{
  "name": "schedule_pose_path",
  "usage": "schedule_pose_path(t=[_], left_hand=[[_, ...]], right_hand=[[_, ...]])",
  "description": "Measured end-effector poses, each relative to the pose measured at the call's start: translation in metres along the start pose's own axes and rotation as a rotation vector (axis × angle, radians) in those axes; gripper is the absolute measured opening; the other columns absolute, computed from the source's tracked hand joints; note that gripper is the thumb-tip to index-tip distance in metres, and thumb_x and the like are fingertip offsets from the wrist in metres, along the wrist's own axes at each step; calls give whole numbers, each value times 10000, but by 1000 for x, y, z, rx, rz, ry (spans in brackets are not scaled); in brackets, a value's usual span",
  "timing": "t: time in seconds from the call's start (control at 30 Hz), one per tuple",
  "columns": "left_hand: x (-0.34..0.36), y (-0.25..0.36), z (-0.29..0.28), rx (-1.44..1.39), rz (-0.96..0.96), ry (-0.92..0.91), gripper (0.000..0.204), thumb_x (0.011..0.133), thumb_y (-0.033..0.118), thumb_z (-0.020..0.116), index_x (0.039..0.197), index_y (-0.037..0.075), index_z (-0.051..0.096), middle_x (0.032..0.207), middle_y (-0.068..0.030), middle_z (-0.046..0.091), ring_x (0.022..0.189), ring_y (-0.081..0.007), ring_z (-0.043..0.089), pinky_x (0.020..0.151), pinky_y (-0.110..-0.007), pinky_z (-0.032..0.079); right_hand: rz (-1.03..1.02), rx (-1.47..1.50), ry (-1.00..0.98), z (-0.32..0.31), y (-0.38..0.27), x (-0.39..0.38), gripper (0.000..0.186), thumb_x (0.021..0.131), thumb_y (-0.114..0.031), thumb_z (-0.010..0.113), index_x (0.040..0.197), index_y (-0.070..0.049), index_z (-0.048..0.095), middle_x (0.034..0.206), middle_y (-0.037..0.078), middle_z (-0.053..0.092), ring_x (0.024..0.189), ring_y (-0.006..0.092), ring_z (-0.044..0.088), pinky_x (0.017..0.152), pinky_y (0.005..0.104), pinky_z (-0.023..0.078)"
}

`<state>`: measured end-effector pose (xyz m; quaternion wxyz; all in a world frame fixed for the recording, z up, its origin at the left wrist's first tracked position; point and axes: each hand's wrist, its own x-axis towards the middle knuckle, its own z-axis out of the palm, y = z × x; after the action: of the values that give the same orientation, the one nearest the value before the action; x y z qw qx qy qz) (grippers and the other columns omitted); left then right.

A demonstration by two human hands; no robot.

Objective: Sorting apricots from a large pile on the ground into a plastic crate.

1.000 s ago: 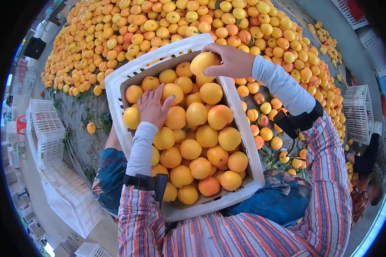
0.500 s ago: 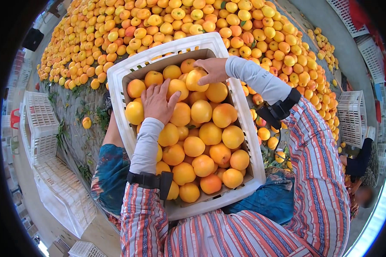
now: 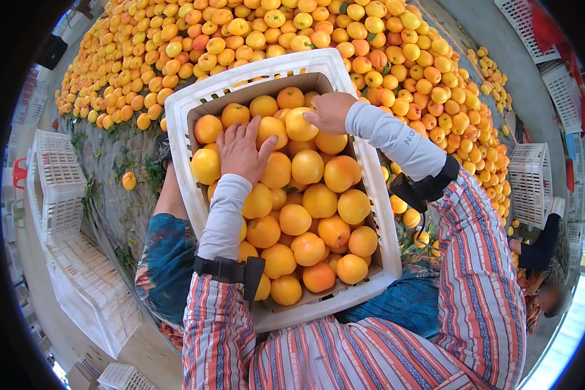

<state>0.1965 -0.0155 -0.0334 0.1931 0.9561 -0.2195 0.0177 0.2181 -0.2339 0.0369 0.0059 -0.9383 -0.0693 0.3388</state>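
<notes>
One round, yellow-orange fruit [image 3: 300,125] is gripped by my right hand [image 3: 335,112] inside the far end of the slotted white plastic crate [image 3: 387,240], best eased gently among neighbouring fruits [image 3: 257,201] while my left hand [image 3: 242,152] lies spread over others.

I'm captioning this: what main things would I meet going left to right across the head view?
Upright white crate at left, lone fruit on the ground, left hand, right hand, black right-arm strap, white crate at right.
</notes>
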Motion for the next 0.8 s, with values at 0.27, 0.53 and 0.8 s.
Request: schedule_pose_path(t=[0.27, 0.53, 0.8], left_hand=[[0, -1, 1, -15, 5, -9, 595, 836, 497, 450, 1282, 104, 421, 1211, -132, 511, 1197, -301, 376, 1036, -470, 177], [2, 0, 0, 8, 15, -22, 592, 840, 490, 442, 1288, 105, 416, 1220, -133, 507, 1202, -296, 377, 1034, -457, 180], [5, -1, 2, 53, 0, -27, 568, 860, 470, 421, 1302, 114, 408, 1217, -136, 510, 1175, -305, 402, 1015, -419, 213]], right_hand=[[-366, 173, 115, 7, 11, 4, 687, 783, -387, 594, 1301, -25, 326, 1208, 189, 489, 1125, 346, 455, 961, 389, 371], [-316, -31, 288, 20, 6, 2, 715, 752, -406, 606, 1278, 1, 341, 1231, 184, 473, 1118, 358, 458, 951, 391, 381], [-281, 230, 295, 29, 7, 0, 731, 751, -398, 627, 1280, 13, 335, 1229, 205, 469, 1119, 332, 477, 946, 389, 382]])
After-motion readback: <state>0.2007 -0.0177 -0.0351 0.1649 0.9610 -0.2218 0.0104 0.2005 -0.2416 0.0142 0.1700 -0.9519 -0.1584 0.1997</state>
